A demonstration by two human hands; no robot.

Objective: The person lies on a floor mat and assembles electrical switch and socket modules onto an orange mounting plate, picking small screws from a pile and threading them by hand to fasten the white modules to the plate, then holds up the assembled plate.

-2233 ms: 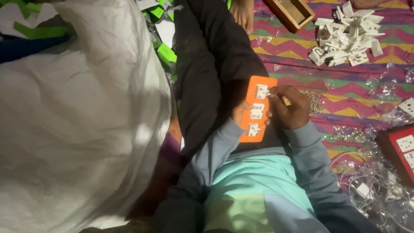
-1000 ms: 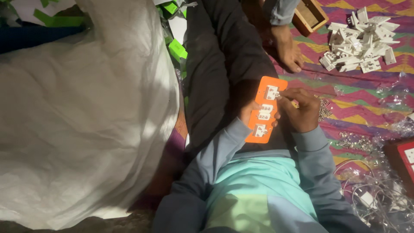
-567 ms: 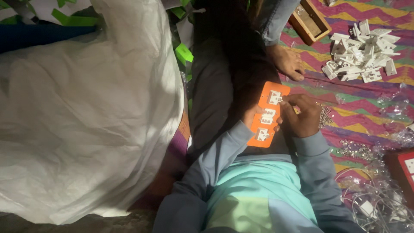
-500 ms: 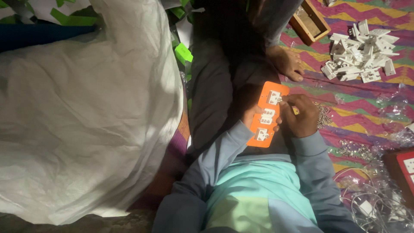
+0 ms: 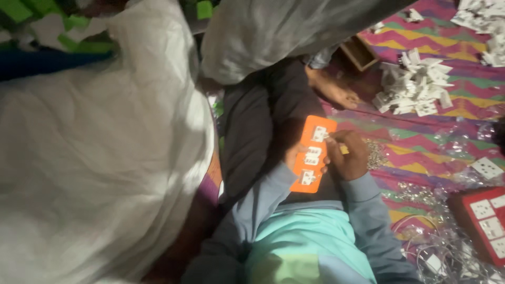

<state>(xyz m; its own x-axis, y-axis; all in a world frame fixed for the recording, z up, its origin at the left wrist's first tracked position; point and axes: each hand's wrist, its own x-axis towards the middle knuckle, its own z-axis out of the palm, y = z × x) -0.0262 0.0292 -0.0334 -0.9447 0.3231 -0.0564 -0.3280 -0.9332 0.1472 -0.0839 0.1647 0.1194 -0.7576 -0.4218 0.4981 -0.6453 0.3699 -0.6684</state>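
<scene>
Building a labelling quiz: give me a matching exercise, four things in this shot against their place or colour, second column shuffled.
Things:
1. orange panel
2. pile of white parts
3. red panel
4. big white sack

Descriptions:
A. fills the left of the view
B. at the right edge, on the mat
C. held between left hand and right hand
D. upper right, on the zigzag mat

Pairs: 1-C, 2-D, 3-B, 4-A

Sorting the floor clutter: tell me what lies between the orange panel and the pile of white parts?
In the head view, a bare foot on the zigzag mat lies between the orange panel and the white parts pile.
</scene>
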